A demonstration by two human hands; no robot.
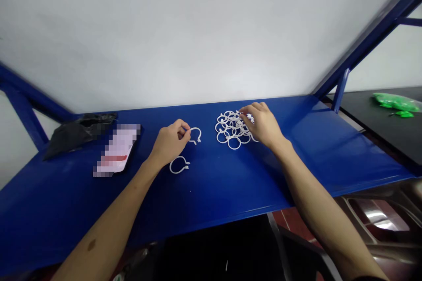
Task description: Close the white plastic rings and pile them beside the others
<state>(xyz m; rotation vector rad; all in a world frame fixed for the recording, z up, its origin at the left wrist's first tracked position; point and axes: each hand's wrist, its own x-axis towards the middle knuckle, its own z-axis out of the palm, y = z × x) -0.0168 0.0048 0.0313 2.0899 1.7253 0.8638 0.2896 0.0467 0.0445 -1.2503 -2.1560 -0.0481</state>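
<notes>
A heap of white plastic rings lies on the blue shelf near the back middle. My right hand rests on the heap's right side, fingers pinched on one of its rings. My left hand is closed, with thumb and fingers pinching a single white ring that lies to its right on the shelf. Another loose white ring lies just in front of the left hand, apart from it.
A black bag and a pale flat packet lie at the shelf's left. A white wall rises close behind. Blue frame bars slant at both sides. A darker table with green objects stands at the right.
</notes>
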